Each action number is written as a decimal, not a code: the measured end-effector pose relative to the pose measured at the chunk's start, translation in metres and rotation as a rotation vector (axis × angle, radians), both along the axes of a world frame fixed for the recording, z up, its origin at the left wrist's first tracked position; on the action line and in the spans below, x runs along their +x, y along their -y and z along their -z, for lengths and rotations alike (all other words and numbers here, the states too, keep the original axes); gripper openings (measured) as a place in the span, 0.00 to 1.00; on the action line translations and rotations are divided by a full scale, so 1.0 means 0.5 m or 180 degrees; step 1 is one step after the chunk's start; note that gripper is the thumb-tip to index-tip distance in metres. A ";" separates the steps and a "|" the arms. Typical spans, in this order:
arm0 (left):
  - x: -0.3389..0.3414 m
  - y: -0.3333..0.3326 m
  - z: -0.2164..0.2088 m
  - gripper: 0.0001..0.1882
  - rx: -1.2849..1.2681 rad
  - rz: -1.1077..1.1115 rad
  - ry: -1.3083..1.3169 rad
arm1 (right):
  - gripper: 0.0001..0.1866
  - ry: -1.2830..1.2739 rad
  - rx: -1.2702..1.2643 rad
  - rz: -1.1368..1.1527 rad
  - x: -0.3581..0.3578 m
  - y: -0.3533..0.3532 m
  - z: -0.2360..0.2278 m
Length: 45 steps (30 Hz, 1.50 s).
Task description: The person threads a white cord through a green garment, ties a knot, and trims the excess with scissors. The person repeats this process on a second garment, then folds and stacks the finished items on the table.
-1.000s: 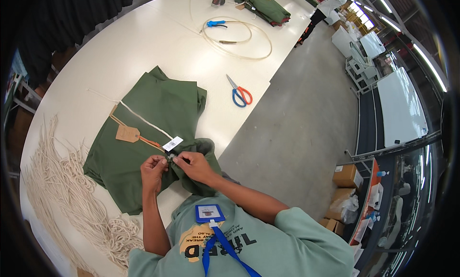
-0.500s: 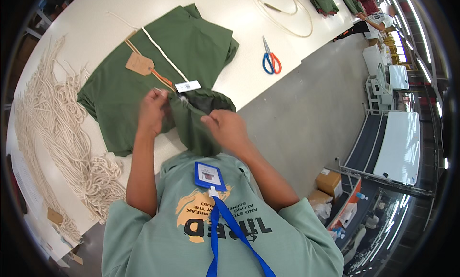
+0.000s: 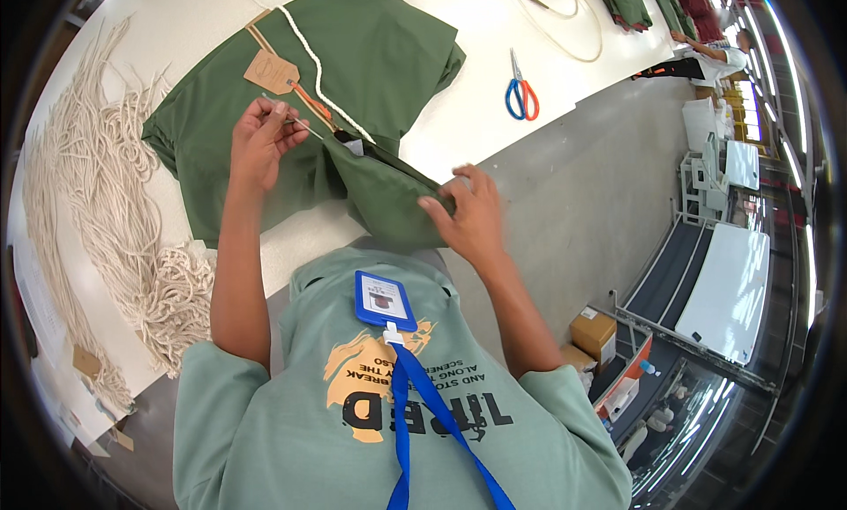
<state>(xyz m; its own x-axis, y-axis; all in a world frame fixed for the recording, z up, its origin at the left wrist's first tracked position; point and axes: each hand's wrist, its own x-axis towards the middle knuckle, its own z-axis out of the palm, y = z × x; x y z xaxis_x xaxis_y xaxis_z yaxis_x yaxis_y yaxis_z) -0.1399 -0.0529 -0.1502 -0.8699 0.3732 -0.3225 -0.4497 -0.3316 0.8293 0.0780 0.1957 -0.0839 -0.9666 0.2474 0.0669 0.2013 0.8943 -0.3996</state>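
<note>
On the bench (image 3: 476, 104), pale cords (image 3: 97, 183) are heaped at left. A thin stick (image 3: 309, 129) is pinched in the left hand (image 3: 263, 141), nearer the dark opening in the green cloth (image 3: 379, 60), and is slanted down-right toward it. The cloth is spread ahead of and between the hands. The brown tag's (image 3: 271, 71) small print cannot be read. Upside-down lettering (image 3: 359, 410) is printed across the shirt (image 3: 282, 431). At the cloth's right end, the right hand (image 3: 472, 212) is held with fingers parted; contact cannot be told. Scissors (image 3: 520, 88) are laid beyond.

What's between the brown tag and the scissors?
Head view: from the brown tag to the scissors come the white cord, green garment, then a strip of white tabletop.
</note>
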 end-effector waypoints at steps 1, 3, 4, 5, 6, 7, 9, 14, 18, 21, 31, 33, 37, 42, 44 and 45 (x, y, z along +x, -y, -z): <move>0.004 -0.004 -0.010 0.07 -0.0047 0.0037 -0.0026 | 0.13 -0.0252 -0.0264 -0.0094 -0.028 0.019 0.003; 0.012 -0.014 -0.027 0.08 -0.0014 0.0187 -0.0224 | 0.13 -0.0793 -0.0665 -0.0345 -0.096 0.067 0.017; 0.018 -0.019 -0.032 0.08 -0.0067 0.0188 -0.0196 | 0.13 -0.1061 -0.0797 -0.0515 -0.128 0.090 0.025; 0.022 -0.024 -0.035 0.08 -0.0056 0.0195 -0.0228 | 0.12 -0.0621 -0.0934 -0.0445 -0.152 0.109 0.031; 0.026 -0.027 -0.036 0.08 0.0005 0.0213 -0.0298 | 0.12 -0.0168 -0.1067 -0.0379 -0.172 0.124 0.036; 0.030 -0.031 -0.035 0.07 -0.0074 0.0119 -0.0300 | 0.12 0.0151 -0.1196 -0.0397 -0.181 0.132 0.039; 0.038 -0.037 -0.029 0.07 -0.0132 -0.0119 -0.0366 | 0.12 0.0381 -0.1520 -0.0116 -0.182 0.134 0.042; 0.047 -0.046 -0.020 0.07 -0.0019 -0.0410 -0.0294 | 0.10 0.0421 -0.1825 0.0044 -0.167 0.115 0.053; 0.043 -0.037 -0.027 0.06 -0.0024 -0.0133 -0.0374 | 0.08 0.0257 -0.2578 0.0116 -0.181 0.111 0.068; 0.047 -0.025 -0.033 0.09 -0.0155 0.0058 -0.0617 | 0.08 0.0468 -0.3166 0.0338 -0.188 0.111 0.071; 0.084 -0.034 0.003 0.10 -0.0866 0.0797 -0.1772 | 0.05 0.0532 -0.4527 0.0611 -0.189 0.089 0.084; 0.079 -0.034 0.010 0.10 -0.0754 0.0784 -0.1706 | 0.04 0.0560 -0.4792 0.0629 -0.190 0.086 0.087; 0.066 -0.029 0.013 0.09 -0.0506 0.0892 -0.1584 | 0.03 0.0853 -0.4928 0.0630 -0.197 0.077 0.091; 0.052 -0.023 0.003 0.09 -0.0496 0.1138 -0.1440 | 0.05 0.0814 -0.4825 0.0509 -0.201 0.085 0.099; 0.046 -0.022 0.000 0.09 -0.0509 0.1244 -0.1291 | 0.05 0.0739 -0.4675 0.0540 -0.199 0.089 0.097; 0.043 -0.021 -0.001 0.09 -0.0524 0.1317 -0.1219 | 0.05 0.0703 -0.4599 0.0557 -0.199 0.090 0.095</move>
<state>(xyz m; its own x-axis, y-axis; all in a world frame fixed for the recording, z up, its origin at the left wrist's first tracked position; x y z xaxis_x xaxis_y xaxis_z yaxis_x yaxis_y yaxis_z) -0.1182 -0.0423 -0.1497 -0.7284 0.6783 -0.0965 -0.1725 -0.0454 0.9840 -0.0212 0.1505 -0.1314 -0.8755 0.0818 -0.4762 0.4368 -0.2875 -0.8524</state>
